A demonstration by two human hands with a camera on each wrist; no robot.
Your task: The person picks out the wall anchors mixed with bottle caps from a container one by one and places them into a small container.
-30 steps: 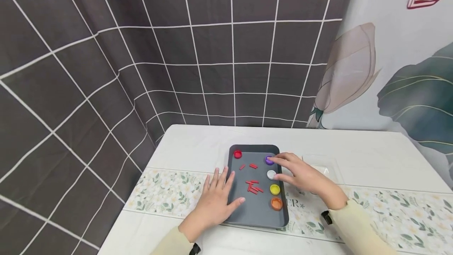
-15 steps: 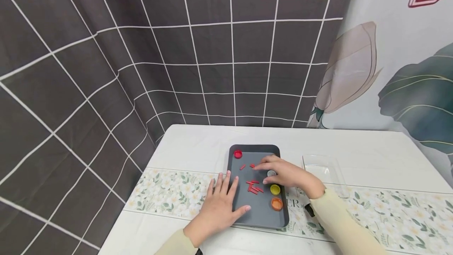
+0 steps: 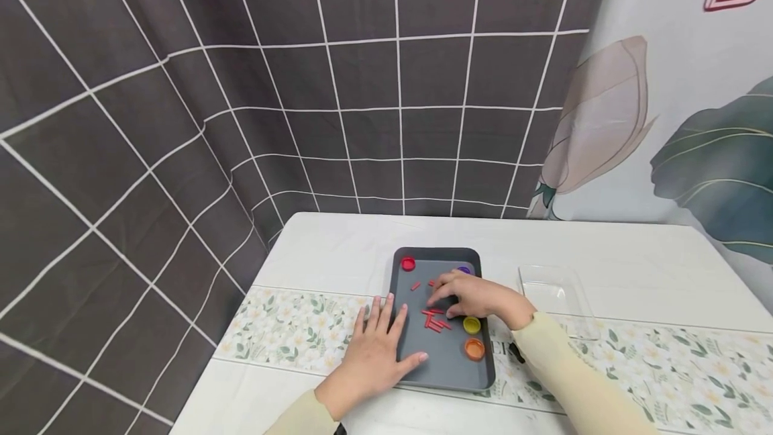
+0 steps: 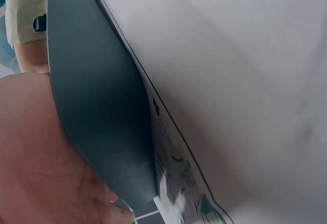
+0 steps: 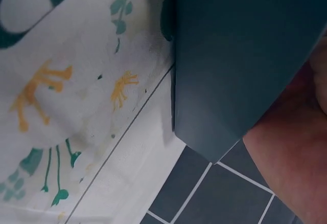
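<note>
A dark grey tray lies on the table with several short red sticks strewn in its middle. Over them my right hand reaches in from the right, its bent fingers and thumb apart near the sticks. My left hand lies spread along the tray's left edge, thumb over the tray floor. A red cap sits in the far left corner. Down the right side are a purple cap, partly covered by my right hand, a yellow cap and an orange cap.
A clear plastic box stands right of the tray. The white table carries a floral strip across it. Behind it hangs a dark gridded curtain. In both wrist views the tray's outer side fills much of the picture.
My right hand has moved left and nearer, from beside the purple cap to over the red sticks, and now covers the white cap. My left hand has shifted slightly right.
</note>
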